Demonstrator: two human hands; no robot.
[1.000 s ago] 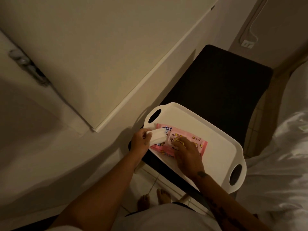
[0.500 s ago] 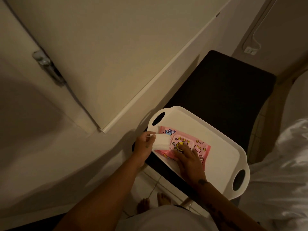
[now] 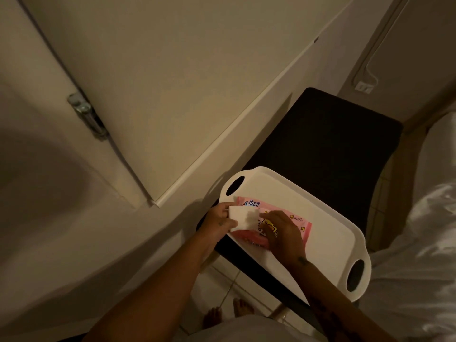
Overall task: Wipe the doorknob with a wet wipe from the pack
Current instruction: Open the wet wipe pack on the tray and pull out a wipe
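A person looks down at a white tray (image 3: 328, 233) with cut-out handles, set on a dark seat (image 3: 328, 149) beside a pale wall. On the tray's near-left part lies a pink pack of wet wipes (image 3: 299, 222) with cartoon print. The left hand (image 3: 218, 224) pinches a folded white wet wipe (image 3: 243, 218) between thumb and fingers, closed on its left edge; the wipe lies over the pack's left end, just beside the tray's left handle hole. The right hand (image 3: 281, 233) rests palm-down on the middle of the pack, fingers spread and pressing it flat, its fingertips touching the wipe's right edge. It grasps nothing. High on the left, well apart from both hands, a metal door fitting (image 3: 86, 114) shows at the edge of a pale door (image 3: 160, 82); whether this is the doorknob cannot be told. Bare toes (image 3: 229, 314) show on the tiled floor below.
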